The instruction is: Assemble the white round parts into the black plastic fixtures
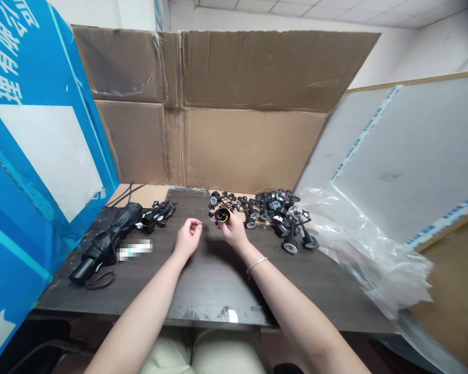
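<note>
1. Well, the right grip [231, 229] pinches a black round plastic part [222, 215] with a yellow ring, held just above the dark worktop [210, 291].
2. The left grip [187, 235] hangs empty nearby, loosely curled.

A thin silver bracelet [256, 265] and beige trousers [203, 353] are worn.

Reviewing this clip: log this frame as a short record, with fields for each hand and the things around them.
left hand: raised above the table, fingers loosely curled, holding nothing
right hand: gripping a black part with a yellow ring
right wrist: thin bracelet
surface: dark table
table, left side: folded black umbrella, small heap of black plastic parts
table, right side: larger heap of black plastic parts, clear plastic sheeting
</note>
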The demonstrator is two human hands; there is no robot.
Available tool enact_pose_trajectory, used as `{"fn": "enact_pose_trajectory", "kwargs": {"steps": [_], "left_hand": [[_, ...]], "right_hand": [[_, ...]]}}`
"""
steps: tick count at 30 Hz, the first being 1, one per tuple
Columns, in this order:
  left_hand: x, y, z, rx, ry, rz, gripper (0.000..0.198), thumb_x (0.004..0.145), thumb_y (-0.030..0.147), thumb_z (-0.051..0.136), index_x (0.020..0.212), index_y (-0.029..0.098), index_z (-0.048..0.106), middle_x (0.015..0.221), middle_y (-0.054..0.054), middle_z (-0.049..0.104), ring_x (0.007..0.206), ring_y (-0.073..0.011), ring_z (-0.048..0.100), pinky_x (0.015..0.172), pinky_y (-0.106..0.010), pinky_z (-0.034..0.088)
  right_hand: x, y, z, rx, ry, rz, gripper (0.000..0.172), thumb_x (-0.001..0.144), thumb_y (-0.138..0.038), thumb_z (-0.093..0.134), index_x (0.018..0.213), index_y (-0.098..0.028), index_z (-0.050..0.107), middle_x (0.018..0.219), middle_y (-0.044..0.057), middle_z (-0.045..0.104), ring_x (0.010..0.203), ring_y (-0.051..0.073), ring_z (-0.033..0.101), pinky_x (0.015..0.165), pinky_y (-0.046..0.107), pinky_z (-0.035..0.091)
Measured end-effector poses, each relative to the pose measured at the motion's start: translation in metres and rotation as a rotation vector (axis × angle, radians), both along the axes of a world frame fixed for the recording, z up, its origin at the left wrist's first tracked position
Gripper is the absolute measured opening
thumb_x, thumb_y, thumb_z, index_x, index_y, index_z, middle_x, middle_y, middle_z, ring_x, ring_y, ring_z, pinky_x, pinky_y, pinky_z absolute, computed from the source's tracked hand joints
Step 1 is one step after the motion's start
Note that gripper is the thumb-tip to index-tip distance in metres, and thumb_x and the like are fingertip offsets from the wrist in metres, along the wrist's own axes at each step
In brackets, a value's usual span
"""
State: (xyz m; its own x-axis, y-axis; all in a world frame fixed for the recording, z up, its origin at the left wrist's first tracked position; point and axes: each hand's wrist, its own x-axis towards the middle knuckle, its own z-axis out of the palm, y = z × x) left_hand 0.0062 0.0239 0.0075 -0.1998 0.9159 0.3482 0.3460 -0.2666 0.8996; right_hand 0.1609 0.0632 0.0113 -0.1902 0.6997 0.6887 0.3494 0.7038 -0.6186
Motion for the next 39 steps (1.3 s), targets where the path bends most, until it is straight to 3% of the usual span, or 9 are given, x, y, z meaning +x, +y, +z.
{"fn": "enact_pose_trajectory", "kwargs": {"steps": [6,11,13,19,28,31,35,39], "left_hand": [[-0.005,0.004,-0.002,0.014,-0.03,0.05,0.009,0.072,0.024,0.052,0.076,0.017,0.055,0.068,0.001,0.057,0.055,-0.0083,0.049,0.056,-0.019,0.041],[-0.011,0.008,-0.005,0.007,-0.064,0.107,0.01,0.071,0.024,0.052,0.077,0.017,0.056,0.066,0.001,0.055,0.054,-0.0084,0.049,0.055,-0.019,0.04],[-0.013,0.01,-0.007,-0.001,-0.078,0.116,0.011,0.071,0.024,0.052,0.077,0.016,0.055,0.065,0.002,0.053,0.053,-0.0083,0.048,0.055,-0.019,0.04],[-0.013,0.012,-0.011,0.006,-0.081,0.102,0.011,0.07,0.025,0.054,0.077,0.017,0.056,0.066,0.002,0.054,0.054,-0.0084,0.049,0.055,-0.019,0.04],[-0.01,0.008,-0.006,-0.012,-0.045,0.086,0.01,0.071,0.025,0.052,0.076,0.017,0.055,0.067,0.001,0.056,0.055,-0.0091,0.05,0.056,-0.02,0.041],[-0.009,0.007,-0.005,-0.018,-0.043,0.084,0.009,0.071,0.024,0.052,0.076,0.017,0.055,0.067,0.001,0.056,0.056,-0.009,0.05,0.056,-0.02,0.041],[-0.007,0.006,-0.004,-0.056,-0.003,0.076,0.009,0.072,0.025,0.051,0.076,0.017,0.055,0.067,0.001,0.056,0.054,-0.009,0.049,0.055,-0.02,0.04],[-0.012,0.001,0.004,-0.121,0.22,0.104,0.011,0.076,0.023,0.047,0.081,0.018,0.055,0.072,-0.001,0.057,0.06,-0.0118,0.052,0.061,-0.024,0.043]], "right_hand": [[-0.006,-0.006,0.004,-0.146,0.251,0.124,0.016,0.072,-0.023,0.059,0.087,-0.022,0.065,0.081,0.004,0.067,0.056,0.014,0.059,0.052,0.026,0.048],[-0.007,-0.006,0.018,-0.553,0.903,0.352,0.02,0.064,-0.029,0.068,0.081,-0.022,0.059,0.082,-0.002,0.068,0.043,0.006,0.052,0.043,0.021,0.048],[-0.004,-0.005,0.021,-0.675,1.061,0.42,0.024,0.06,-0.026,0.072,0.08,-0.021,0.059,0.084,-0.003,0.068,0.042,0.005,0.052,0.042,0.019,0.048],[0.001,-0.006,0.022,-0.757,1.171,0.506,0.024,0.059,-0.02,0.072,0.079,-0.021,0.059,0.083,-0.004,0.069,0.042,0.003,0.052,0.042,0.016,0.048],[-0.001,-0.002,0.018,-0.709,1.07,0.451,0.021,0.063,-0.025,0.068,0.081,-0.023,0.058,0.087,-0.004,0.068,0.043,0.004,0.051,0.044,0.018,0.048],[-0.001,-0.002,0.014,-0.474,0.802,0.244,0.015,0.07,-0.028,0.06,0.083,-0.022,0.058,0.089,0.0,0.067,0.045,0.007,0.053,0.047,0.023,0.049],[0.001,-0.007,0.008,0.042,0.223,-0.074,0.024,0.071,-0.015,0.049,0.092,-0.02,0.06,0.095,0.006,0.066,0.081,0.019,0.062,0.074,0.033,0.051],[0.001,-0.01,0.003,0.2,-0.078,-0.132,0.039,0.068,-0.007,0.04,0.101,-0.019,0.057,0.099,0.007,0.065,0.09,0.02,0.061,0.079,0.033,0.05]]}}
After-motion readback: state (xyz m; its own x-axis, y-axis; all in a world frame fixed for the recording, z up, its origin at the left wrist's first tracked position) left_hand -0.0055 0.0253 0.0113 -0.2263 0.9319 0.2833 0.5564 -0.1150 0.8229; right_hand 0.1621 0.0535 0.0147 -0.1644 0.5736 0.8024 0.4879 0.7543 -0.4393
